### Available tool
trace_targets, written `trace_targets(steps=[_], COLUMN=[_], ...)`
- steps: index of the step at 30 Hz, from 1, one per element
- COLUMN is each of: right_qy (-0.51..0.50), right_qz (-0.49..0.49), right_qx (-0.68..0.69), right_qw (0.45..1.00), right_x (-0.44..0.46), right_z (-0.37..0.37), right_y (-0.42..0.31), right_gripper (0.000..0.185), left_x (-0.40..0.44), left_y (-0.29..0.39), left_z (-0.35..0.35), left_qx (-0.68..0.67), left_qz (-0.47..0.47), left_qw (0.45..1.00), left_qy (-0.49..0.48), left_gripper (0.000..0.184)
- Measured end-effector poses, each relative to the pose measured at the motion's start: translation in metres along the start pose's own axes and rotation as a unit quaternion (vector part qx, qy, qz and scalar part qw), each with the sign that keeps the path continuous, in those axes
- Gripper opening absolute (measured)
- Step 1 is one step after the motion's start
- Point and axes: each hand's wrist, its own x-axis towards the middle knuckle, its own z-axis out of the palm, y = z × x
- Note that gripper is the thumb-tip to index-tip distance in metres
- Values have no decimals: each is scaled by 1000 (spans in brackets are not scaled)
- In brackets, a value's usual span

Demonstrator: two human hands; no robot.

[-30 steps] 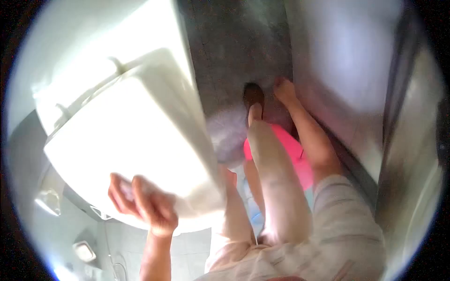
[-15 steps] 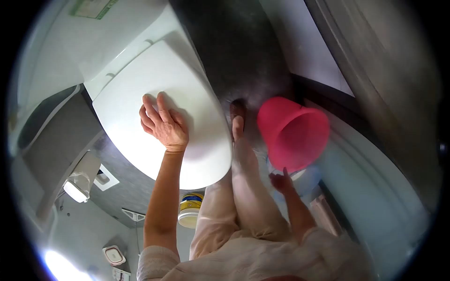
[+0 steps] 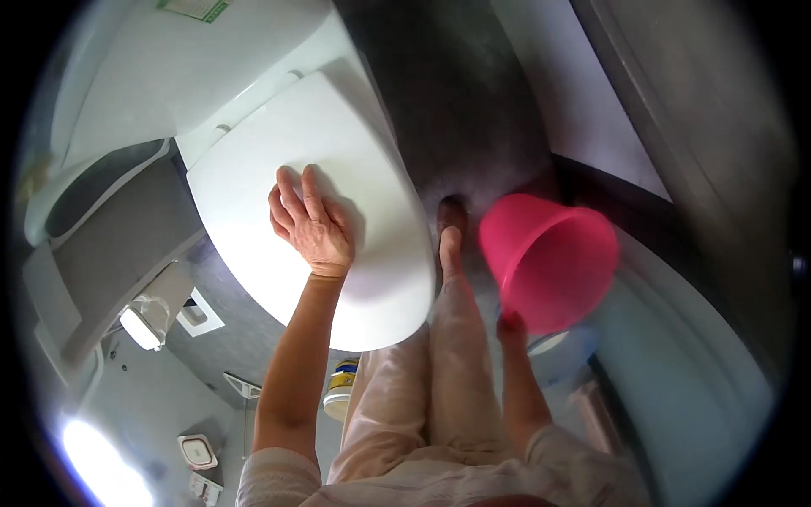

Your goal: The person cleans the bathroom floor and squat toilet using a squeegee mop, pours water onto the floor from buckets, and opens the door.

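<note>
Hand, right (image 3: 512, 325), at the near rim of a tilted pink bucket (image 3: 549, 262) on the right; whether its fingers are closed on the rim cannot be told. The left hand (image 3: 317, 235) rests open, palm down with fingers slightly spread, on the closed toilet lid (image 3: 380, 287) at left. Between lid and bucket stands a dark shoe (image 3: 453, 211); a yellow-and-white tub (image 3: 337, 400) lies near.

Floor (image 3: 439, 76): dark grey. Bin (image 3: 142, 328): white rim, clear bag over it. Frame (image 3: 214, 318): white, rectangular, beside the bin. Mop frame (image 3: 242, 386): white, triangular, on a thin pole. Tub (image 3: 340, 397): white, with yellow and blue band. Case (image 3: 198, 452): white, red trim, near the wall (image 3: 156, 406). Label (image 3: 198, 8): green and white, top edge of view.
</note>
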Motion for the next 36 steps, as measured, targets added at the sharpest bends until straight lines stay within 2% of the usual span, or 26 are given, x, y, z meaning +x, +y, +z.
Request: trace_targets(steps=[2, 5, 6, 8, 10, 12, 14, 16, 17, 19, 20, 22, 25, 28, 31, 34, 36], right_qy=[-71, -34, -45, -67, -92, -21, -176, -165, -263, -307, -256, -254, -166, -177, -184, -147, -174], right_qz=[51, 5, -40, -129, -143, -141, -177, -203, -188, -159, -148, -173, -179, -177, -215, -226, -209], right_qx=[-12, -40, -99, -213, -298, -358, -344, -363, -349, -323, -315, -333, -357, -386, -425, -441, -478], right_qw=[996, 999, 993, 966, 939, 923, 905, 894, 880, 881, 902, 891, 902, 888, 860, 856, 835], right_x=[-14, -23, -24, -35, -57, -26, -6, 31, 38, 47, 57, 86, 88, 85, 82, 92, 89], right_z=[10, 37, 47, 101, 173, 231, 280, 331, 353, 399, 423, 456, 502, 529, 548, 566, 579], right_y=[-3, -3, -3, 7, 16, 19, 32, 43, 47, 55, 61, 67, 75, 72, 70, 67, 66], right_gripper=[17, 26, 30, 36, 41, 41, 34, 43, 46, 45, 42, 40, 38, 38, 22, 19, 22], left_x=[1, 4, 4, 3, 3, 5, 7, 8, 8, 7, 6, 8, 10, 10, 9, 10, 11], left_y=[2, 3, 3, 4, 5, 5, 6, 5, 5, 4, 4, 5, 7, 6, 4, 4, 3], left_z=[0, -3, -5, -6, -8, -8, -8, -7, -6, -7, -7, -5, -10, -11, -8, -8, -7], left_qx=[3, 4, 3, 2, 4, 9, 7, 1, 0, -2, -3, -7, -12, -19, -6, -16, -18], left_qz=[-4, -8, -10, -15, -21, -27, -30, -33, -32, -30, -31, -32, -35, -32, -30, -32, -30], left_qw=[1000, 1000, 1000, 1000, 999, 999, 999, 998, 998, 998, 998, 998, 998, 998, 998, 999, 999], left_qy=[-4, -10, -12, -18, -25, -39, -45, -46, -46, -47, -47, -46, -49, -47, -47, -41, -36], left_gripper=[50, 50, 50, 51, 51, 51, 51, 52, 53, 53, 54, 54, 53, 53, 53, 53, 51])
